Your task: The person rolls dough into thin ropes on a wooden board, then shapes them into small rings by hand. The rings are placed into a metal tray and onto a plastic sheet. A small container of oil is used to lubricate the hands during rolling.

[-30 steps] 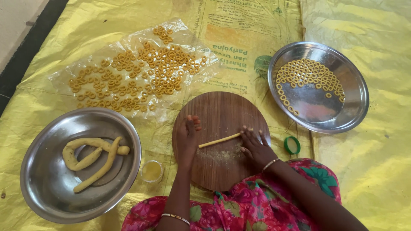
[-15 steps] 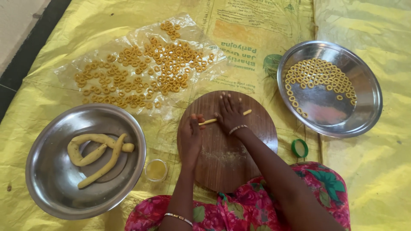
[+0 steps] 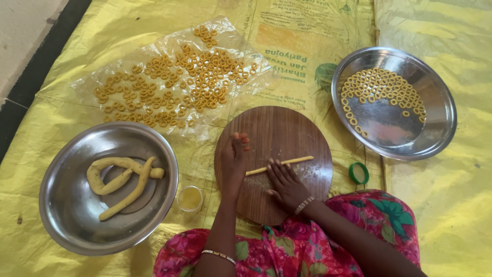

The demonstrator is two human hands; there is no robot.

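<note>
Spread over the floor, a yellow sheet point(image 3: 461, 169) bearing everything. At left, a steel bowl point(image 3: 66, 205) holding thick dough ropes point(image 3: 120, 179); at upper right, a steel plate point(image 3: 435, 123) with rows of small dough rings point(image 3: 379, 87). Above centre, a clear plastic sheet point(image 3: 87, 87) scattered with many more rings point(image 3: 174, 84). In the middle, a round wooden board point(image 3: 287, 128), both hands pressed flat on it. Left hand point(image 3: 233, 164) open, palm down at the board's left side, touching the left end of a thin dough strip point(image 3: 292, 161). Right hand point(image 3: 284, 182) open too, fingers spread, fingertips on the strip near its middle; neither grip closed around anything. Strip lying slightly tilted across the board's centre, right end free. Between bowl and board, a small cup point(image 3: 190, 198) of yellow liquid. Just right of the board, a green ring point(image 3: 359, 173).
</note>
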